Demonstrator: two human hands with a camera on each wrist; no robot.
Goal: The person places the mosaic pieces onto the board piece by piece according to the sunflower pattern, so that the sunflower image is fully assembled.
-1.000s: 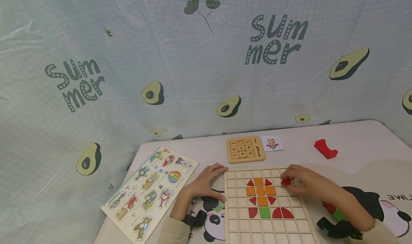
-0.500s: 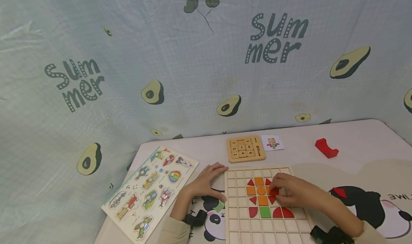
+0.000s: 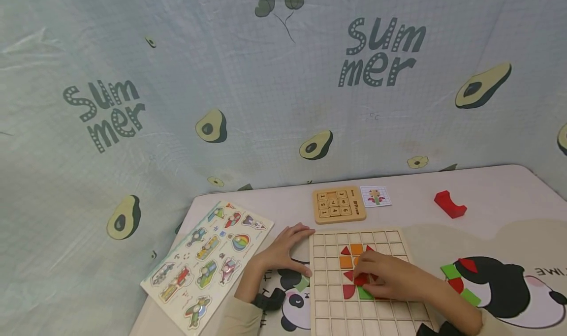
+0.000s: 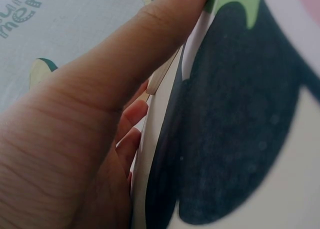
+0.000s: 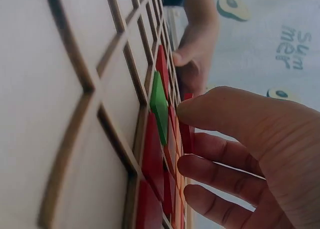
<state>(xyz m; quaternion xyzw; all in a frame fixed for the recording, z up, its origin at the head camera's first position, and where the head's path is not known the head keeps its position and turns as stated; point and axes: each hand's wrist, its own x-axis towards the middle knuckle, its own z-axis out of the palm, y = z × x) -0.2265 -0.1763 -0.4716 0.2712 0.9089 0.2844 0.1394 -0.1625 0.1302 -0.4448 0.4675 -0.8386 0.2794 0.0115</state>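
Note:
A wooden grid board (image 3: 336, 316) lies at the table's front and holds orange, red and green shape pieces. My right hand (image 3: 361, 273) hovers over the pattern's middle and pinches a small red piece (image 3: 361, 279) between thumb and fingers. In the right wrist view that red piece (image 5: 186, 131) stands on edge just above the cells, beside a tilted green piece (image 5: 160, 109). My left hand (image 3: 293, 250) rests with spread fingers against the board's left edge. The left wrist view shows its thumb (image 4: 125, 64) lying along the board's edge (image 4: 160, 76).
Loose green (image 3: 450, 271) and red pieces (image 3: 467, 264) lie on the panda mat right of the board. A number slide puzzle (image 3: 338, 204), a pattern card (image 3: 375, 197) and a red block (image 3: 449, 204) sit farther back. A vehicle puzzle board (image 3: 208, 262) lies at the left.
My right hand has carried the red piece from the board's upper right leftward and nearer, to the pattern's middle. The loose pieces on the mat are now uncovered. The left hand stayed put.

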